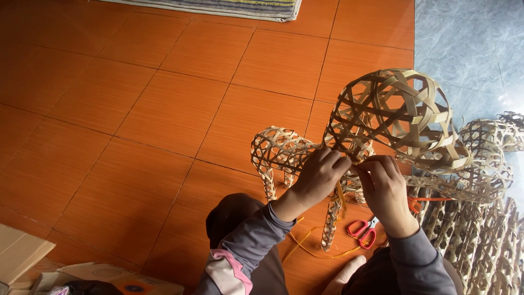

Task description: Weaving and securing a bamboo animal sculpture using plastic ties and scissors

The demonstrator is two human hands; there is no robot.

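Both your hands meet at centre right of the frame, on a woven bamboo animal figure point(349, 142) standing on the orange tiled floor point(164, 109). Your left hand point(319, 176) pinches a yellow strip point(339, 194) at the figure's neck; your right hand point(385, 186) closes its fingers on the weave just beside. Red scissors point(363, 230) lie below. More woven figures point(486, 180) crowd the right edge, partly cut off. Cardboard boxes point(33, 262) sit lower left, contents hard to make out.

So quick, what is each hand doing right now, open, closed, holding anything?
Left hand: closed, fingers pinched on the woven bamboo figure at its neck.
Right hand: closed, fingertips gripping the same spot; what it pinches cannot be told.
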